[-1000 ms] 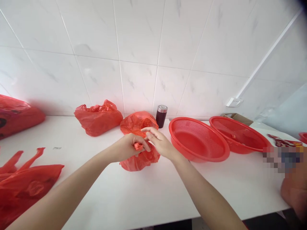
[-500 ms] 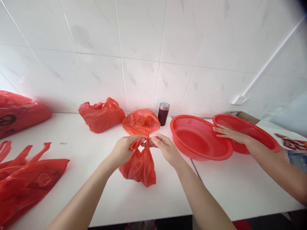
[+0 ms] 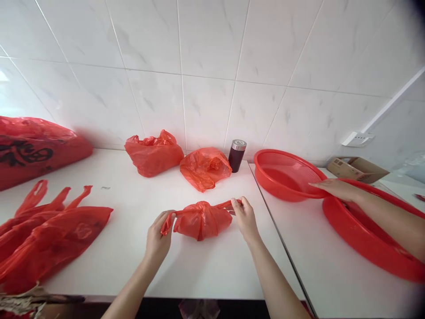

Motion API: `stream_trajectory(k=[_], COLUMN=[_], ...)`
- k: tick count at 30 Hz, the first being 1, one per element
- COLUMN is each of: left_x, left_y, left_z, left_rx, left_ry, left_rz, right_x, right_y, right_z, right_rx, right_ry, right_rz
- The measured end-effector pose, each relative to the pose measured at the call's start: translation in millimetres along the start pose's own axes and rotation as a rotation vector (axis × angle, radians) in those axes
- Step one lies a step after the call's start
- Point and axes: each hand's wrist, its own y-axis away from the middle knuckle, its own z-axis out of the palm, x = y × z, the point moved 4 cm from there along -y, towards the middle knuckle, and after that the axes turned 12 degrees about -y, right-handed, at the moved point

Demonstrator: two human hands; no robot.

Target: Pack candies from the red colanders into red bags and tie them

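A red plastic bag [image 3: 203, 221] with a bunched knot at its top middle sits low over the white table [image 3: 186, 279]. Its two handles are stretched out sideways. My left hand [image 3: 160, 235] is closed around the left handle, whose loop end sticks out by the fingers. The right handle is pinched in my right hand [image 3: 245, 217]. Whatever the bag contains is hidden. Just behind it lies a loose, crumpled red plastic bag [image 3: 207, 166], apart from both hands.
Another red bag [image 3: 154, 155] and a dark tumbler [image 3: 237, 155] stand by the tiled wall. Several red bags [image 3: 56, 239] lie at left, a large one [image 3: 43, 150] behind. At right, another person's hand [image 3: 335, 188] is over red baskets [image 3: 282, 188]; a cardboard box [image 3: 358, 168] stands behind.
My hands have moved apart and drawn the handles out sideways, tightening the knot. The other person's nearer basket has shifted closer to the table's front. The view has turned slightly.
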Motion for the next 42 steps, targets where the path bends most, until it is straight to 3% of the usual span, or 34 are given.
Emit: stream_trajectory(k=[3, 7, 16, 25, 35, 42], left_x=[16, 21, -8, -19, -27, -29], left_y=[-4, -19, -54, -83, -78, -68], left_z=[20.4, 44.3, 49.1, 77.2, 84.5, 68.0], left_rx=[0.055, -0.013, -0.174, -0.300, -0.273, -0.137], left_ry=[-0.003, -0.087, -0.387, -0.677, -0.705, -0.518], left_rz=[-0.041, -0.053, -0.039, -0.021, -0.012, -0.123], right_x=[0, 9, 31, 60, 69, 69], right_y=[2, 1, -32, -57, -54, -49], right_z=[27, 52, 25, 27, 30, 25], right_rx=[0.014, -0.017, 0.057, 0.093, 0.139, 0.307], right_ry=[0.223, 0.424, 0.475, 0.749, 0.880, 0.776], right_rz=[-0.092, -0.118, -0.008, 0.119, 0.040, -0.076])
